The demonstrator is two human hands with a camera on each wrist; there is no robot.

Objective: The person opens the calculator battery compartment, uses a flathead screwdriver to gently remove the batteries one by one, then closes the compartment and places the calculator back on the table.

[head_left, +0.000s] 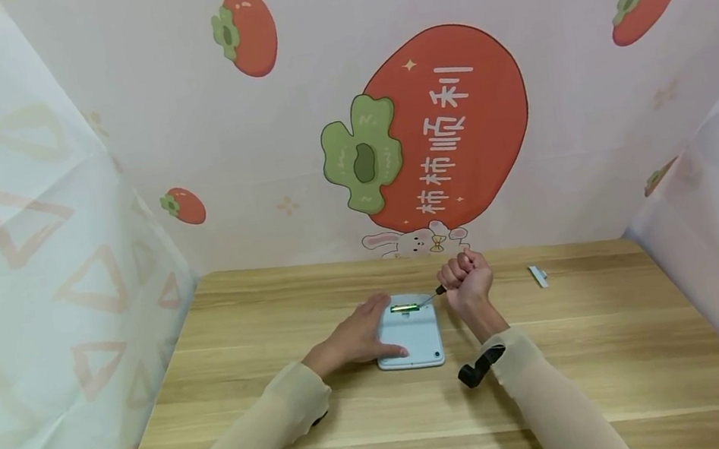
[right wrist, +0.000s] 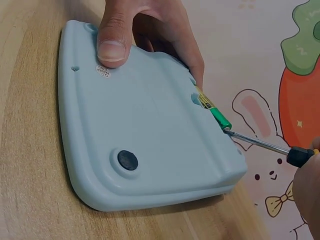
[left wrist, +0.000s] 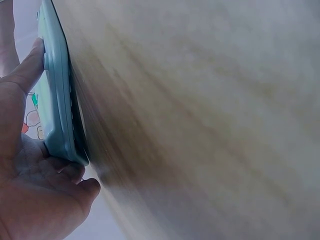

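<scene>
Head view: the left grip (head_left: 362, 331) is holding the pale-blue device (head_left: 414, 343) on the bench (head_left: 377, 444). The right grip (head_left: 467, 280) is clasping a screwdriver (right wrist: 298, 156), its tip touching the green battery (right wrist: 220, 119).

Bright, even light fills the head view, leaving the white sheet (head_left: 1, 229) left of the blue device (head_left: 420, 339) pale and washed out; soft shadows lie on the bench (head_left: 373, 422) below the device. The left wrist view is dimmer and hazy, the bench right of the device blurred. The right wrist view is sharper, the screwdriver (right wrist: 270, 145) gleaming beside the device.
</scene>
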